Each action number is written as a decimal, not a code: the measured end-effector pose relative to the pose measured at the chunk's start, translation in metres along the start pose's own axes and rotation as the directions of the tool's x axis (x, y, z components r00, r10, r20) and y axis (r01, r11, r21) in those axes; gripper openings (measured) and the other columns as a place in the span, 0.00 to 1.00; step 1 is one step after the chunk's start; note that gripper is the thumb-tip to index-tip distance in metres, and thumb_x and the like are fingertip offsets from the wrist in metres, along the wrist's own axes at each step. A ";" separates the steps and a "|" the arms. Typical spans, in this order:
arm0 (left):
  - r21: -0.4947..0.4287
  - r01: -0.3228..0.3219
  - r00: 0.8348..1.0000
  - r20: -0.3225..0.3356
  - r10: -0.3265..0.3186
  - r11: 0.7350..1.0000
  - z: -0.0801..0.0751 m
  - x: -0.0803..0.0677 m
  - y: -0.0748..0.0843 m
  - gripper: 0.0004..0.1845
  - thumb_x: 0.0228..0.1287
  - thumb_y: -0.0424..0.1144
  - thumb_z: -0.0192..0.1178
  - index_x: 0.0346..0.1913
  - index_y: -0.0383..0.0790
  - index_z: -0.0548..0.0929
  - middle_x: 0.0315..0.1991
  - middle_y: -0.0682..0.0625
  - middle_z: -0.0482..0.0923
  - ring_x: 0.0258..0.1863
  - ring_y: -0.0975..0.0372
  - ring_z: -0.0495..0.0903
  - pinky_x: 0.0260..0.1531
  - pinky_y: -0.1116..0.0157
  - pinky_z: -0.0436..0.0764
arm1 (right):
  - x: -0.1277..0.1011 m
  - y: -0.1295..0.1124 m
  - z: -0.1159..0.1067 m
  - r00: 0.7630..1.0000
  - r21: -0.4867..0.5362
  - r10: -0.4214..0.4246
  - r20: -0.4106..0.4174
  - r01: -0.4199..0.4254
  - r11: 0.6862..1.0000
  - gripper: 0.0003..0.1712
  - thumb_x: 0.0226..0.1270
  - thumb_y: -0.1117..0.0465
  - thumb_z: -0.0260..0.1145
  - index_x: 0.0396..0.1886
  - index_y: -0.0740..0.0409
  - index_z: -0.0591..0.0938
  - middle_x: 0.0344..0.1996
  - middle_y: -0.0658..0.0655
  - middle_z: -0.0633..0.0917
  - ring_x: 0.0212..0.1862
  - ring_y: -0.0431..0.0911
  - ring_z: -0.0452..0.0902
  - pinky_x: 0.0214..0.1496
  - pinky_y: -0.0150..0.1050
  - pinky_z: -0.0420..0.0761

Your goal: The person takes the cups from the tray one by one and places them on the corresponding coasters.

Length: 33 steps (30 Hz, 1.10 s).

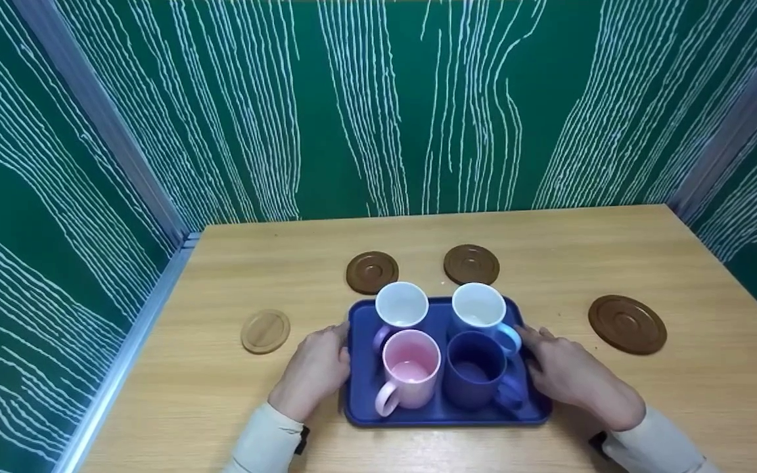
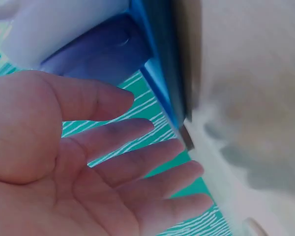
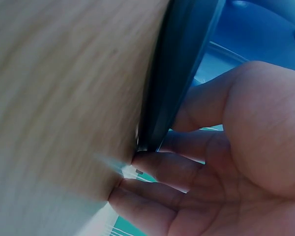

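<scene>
A blue tray lies on the table, carrying several mugs. At its back stand a mug with a purple handle and one with a light blue handle, both white inside. In front of them are a pink mug and a dark blue mug. My left hand is at the tray's left side, its fingers spread and nearly straight close to the edge in the left wrist view. My right hand grips the right edge, thumb over the rim and fingers low against the outer side.
Two brown round coasters lie just behind the tray. A larger brown coaster is off to the right, and a pale wooden coaster to the left. Green walls with white lines enclose the wooden table.
</scene>
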State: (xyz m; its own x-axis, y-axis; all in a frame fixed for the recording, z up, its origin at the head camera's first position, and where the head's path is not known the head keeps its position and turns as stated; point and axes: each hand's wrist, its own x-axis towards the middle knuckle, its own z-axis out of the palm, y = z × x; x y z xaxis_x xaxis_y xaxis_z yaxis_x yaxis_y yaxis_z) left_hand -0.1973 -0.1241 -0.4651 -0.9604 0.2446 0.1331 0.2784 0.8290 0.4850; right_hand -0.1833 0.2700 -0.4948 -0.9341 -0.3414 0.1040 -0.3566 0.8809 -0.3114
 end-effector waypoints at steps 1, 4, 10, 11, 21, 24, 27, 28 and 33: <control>0.007 -0.003 1.000 -0.021 0.003 1.000 -0.002 0.000 0.000 0.24 0.65 0.27 0.58 0.65 0.27 0.80 0.56 0.33 0.84 0.52 0.46 0.85 0.51 0.48 0.84 | 0.000 0.000 0.000 1.000 0.001 0.002 0.001 -0.002 1.000 0.32 0.68 0.64 0.65 0.71 0.68 0.74 0.62 0.79 0.78 0.61 0.76 0.75 0.58 0.69 0.78; 0.014 0.025 0.997 -0.068 -0.024 1.000 -0.009 0.001 -0.003 0.23 0.65 0.28 0.59 0.64 0.29 0.81 0.59 0.31 0.82 0.56 0.43 0.83 0.56 0.47 0.82 | 0.000 0.000 -0.001 1.000 0.001 0.008 0.006 -0.008 1.000 0.33 0.68 0.64 0.65 0.71 0.68 0.74 0.62 0.78 0.78 0.61 0.77 0.75 0.58 0.69 0.78; 0.018 0.139 0.987 -0.088 -0.136 0.990 -0.022 0.002 -0.010 0.23 0.68 0.32 0.60 0.66 0.33 0.81 0.69 0.25 0.69 0.70 0.32 0.67 0.71 0.41 0.66 | 0.000 0.000 -0.002 1.000 0.005 0.003 0.001 -0.003 1.000 0.33 0.68 0.64 0.65 0.71 0.68 0.74 0.62 0.78 0.78 0.61 0.77 0.75 0.58 0.70 0.78; 0.019 0.148 0.985 -0.093 -0.146 0.989 -0.024 0.002 -0.011 0.23 0.68 0.32 0.60 0.66 0.33 0.81 0.69 0.26 0.69 0.70 0.33 0.67 0.71 0.41 0.66 | 0.000 0.000 -0.002 1.000 0.004 0.002 -0.001 -0.002 1.000 0.33 0.67 0.64 0.65 0.72 0.68 0.74 0.62 0.79 0.78 0.61 0.77 0.75 0.58 0.70 0.78; 0.021 0.244 0.963 -0.127 -0.239 0.970 -0.051 0.007 -0.041 0.25 0.69 0.33 0.58 0.68 0.34 0.78 0.72 0.24 0.64 0.72 0.31 0.60 0.72 0.36 0.58 | -0.001 0.001 -0.001 0.999 0.007 -0.023 -0.023 0.023 1.000 0.33 0.66 0.65 0.66 0.71 0.66 0.75 0.62 0.77 0.79 0.59 0.77 0.77 0.56 0.69 0.79; -0.003 0.258 0.958 -0.130 -0.256 0.966 -0.055 0.009 -0.053 0.26 0.70 0.34 0.56 0.70 0.34 0.77 0.74 0.24 0.60 0.74 0.30 0.56 0.74 0.35 0.53 | -0.001 0.000 -0.001 0.999 0.012 -0.026 -0.023 0.026 1.000 0.33 0.65 0.66 0.67 0.71 0.65 0.75 0.62 0.75 0.79 0.59 0.78 0.77 0.56 0.69 0.79; -0.011 0.269 0.956 -0.123 -0.268 0.963 -0.056 0.011 -0.064 0.26 0.71 0.35 0.56 0.71 0.34 0.75 0.75 0.24 0.57 0.75 0.29 0.53 0.73 0.31 0.51 | 0.000 -0.001 -0.002 1.000 0.008 -0.022 -0.018 0.022 1.000 0.33 0.66 0.66 0.67 0.71 0.65 0.75 0.63 0.75 0.79 0.59 0.77 0.77 0.57 0.69 0.79; -0.014 0.274 0.955 -0.118 -0.273 0.962 -0.056 0.011 -0.067 0.26 0.72 0.36 0.56 0.71 0.34 0.75 0.76 0.24 0.56 0.75 0.29 0.52 0.72 0.31 0.51 | 0.000 -0.001 -0.002 1.000 0.006 -0.021 -0.016 0.021 1.000 0.33 0.66 0.65 0.67 0.71 0.65 0.75 0.63 0.75 0.79 0.59 0.77 0.77 0.57 0.69 0.79; -0.009 0.292 0.953 -0.086 -0.292 0.956 -0.054 0.013 -0.078 0.27 0.73 0.37 0.57 0.73 0.36 0.73 0.78 0.24 0.52 0.76 0.29 0.49 0.72 0.29 0.49 | 0.000 0.000 -0.002 1.000 0.005 -0.013 -0.011 0.013 1.000 0.33 0.67 0.65 0.66 0.72 0.66 0.75 0.63 0.76 0.79 0.59 0.77 0.77 0.57 0.69 0.79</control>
State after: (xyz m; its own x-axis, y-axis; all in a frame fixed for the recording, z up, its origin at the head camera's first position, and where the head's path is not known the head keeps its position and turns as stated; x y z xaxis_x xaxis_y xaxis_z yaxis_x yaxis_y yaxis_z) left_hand -0.2325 -0.2128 -0.4549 -0.9969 -0.0524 0.0594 -0.0147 0.8597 0.5106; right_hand -0.1831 0.2703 -0.4933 -0.9296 -0.3489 0.1185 -0.3685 0.8748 -0.3146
